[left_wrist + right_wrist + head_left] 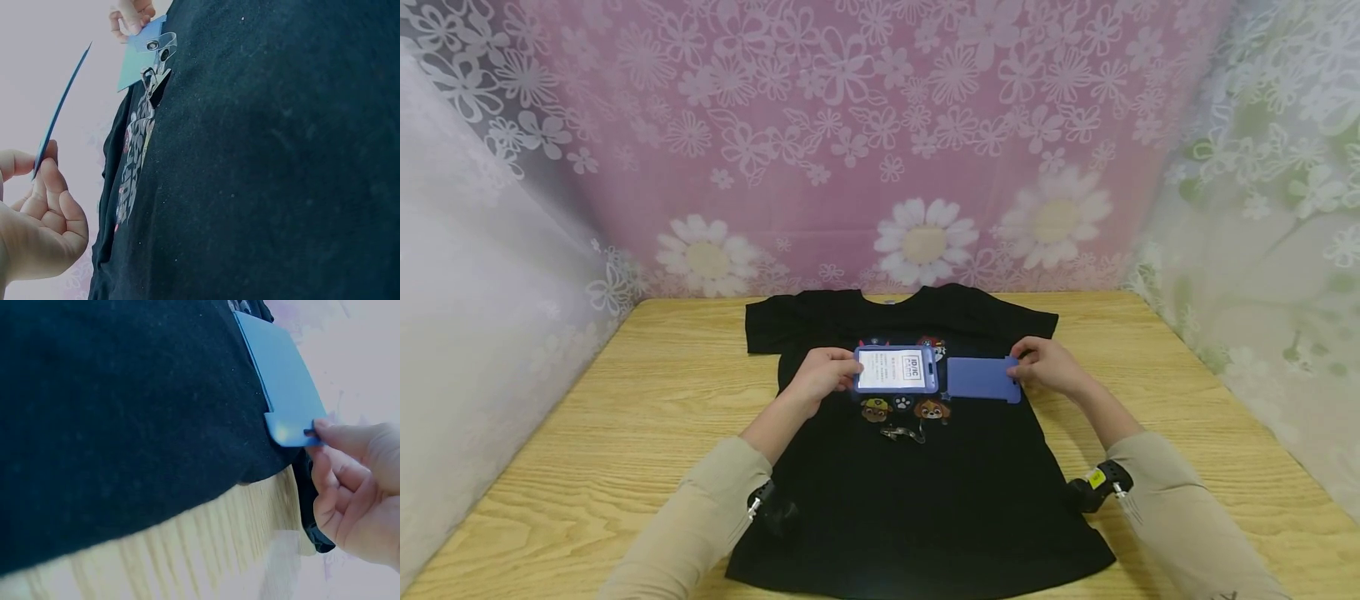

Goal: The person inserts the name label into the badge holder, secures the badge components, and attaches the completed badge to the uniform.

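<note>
My left hand point(818, 381) pinches the left end of a blue card holder point(892, 371) between thumb and fingers. A white paper insert printed "ID/IC CARD" shows in its face. In the left wrist view the holder point(59, 112) appears edge-on, raised above the shirt. With thumb and fingertips, my right hand point(1051, 367) pinches the slotted right end of a flat blue cover point(980, 379). The cover point(284, 369) is separate from the holder, a narrow gap between them. On the shirt lies a small clear strap with a metal clip point(904, 433).
A black T-shirt point(917, 508) with printed cartoon faces is spread flat under both hands, collar away from me. Beneath it is a wood-grain table point(647, 400). Flowered curtains point(850, 125) hang behind the table and along both sides.
</note>
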`<state>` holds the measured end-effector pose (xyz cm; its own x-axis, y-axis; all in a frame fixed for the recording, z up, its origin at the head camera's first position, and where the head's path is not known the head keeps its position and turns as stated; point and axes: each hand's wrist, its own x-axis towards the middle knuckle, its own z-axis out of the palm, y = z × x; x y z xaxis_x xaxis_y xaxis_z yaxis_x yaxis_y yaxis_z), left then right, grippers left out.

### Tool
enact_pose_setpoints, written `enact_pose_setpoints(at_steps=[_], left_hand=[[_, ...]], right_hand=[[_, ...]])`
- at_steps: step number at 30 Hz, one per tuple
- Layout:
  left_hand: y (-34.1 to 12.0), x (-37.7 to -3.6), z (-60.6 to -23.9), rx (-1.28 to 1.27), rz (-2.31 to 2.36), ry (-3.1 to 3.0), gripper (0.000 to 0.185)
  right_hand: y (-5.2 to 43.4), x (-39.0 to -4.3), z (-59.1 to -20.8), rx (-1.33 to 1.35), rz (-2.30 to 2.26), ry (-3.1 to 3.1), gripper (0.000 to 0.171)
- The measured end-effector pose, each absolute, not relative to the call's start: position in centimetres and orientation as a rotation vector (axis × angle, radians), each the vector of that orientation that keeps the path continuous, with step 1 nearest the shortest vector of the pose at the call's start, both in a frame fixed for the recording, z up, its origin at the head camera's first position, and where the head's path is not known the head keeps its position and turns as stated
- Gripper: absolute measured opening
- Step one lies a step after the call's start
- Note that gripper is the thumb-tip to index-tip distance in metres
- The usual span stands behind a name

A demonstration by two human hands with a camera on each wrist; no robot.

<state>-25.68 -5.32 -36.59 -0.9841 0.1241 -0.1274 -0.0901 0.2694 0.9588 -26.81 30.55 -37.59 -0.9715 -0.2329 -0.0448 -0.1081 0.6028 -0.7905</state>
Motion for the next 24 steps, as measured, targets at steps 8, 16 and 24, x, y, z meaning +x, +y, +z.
enact_pose_setpoints(at_steps=[8, 16, 24], left_hand=[[-5.3, -25.7, -36.5, 0.041, 1.798, 2.361, 0.021], [-5.3, -25.7, -36.6, 0.035, 1.782, 2.368, 0.023], [-5.2, -25.7, -36.8, 0.040, 1.791, 2.360, 0.022]], right_hand=[[30.8, -26.6, -37.2, -0.236, -1.397, 2.611, 0.042], [31.3, -26.2, -36.5, -0.134, -1.555, 2.549, 0.044], [31.3, -25.7, -35.0, -0.094, -1.757, 2.397, 0.047]])
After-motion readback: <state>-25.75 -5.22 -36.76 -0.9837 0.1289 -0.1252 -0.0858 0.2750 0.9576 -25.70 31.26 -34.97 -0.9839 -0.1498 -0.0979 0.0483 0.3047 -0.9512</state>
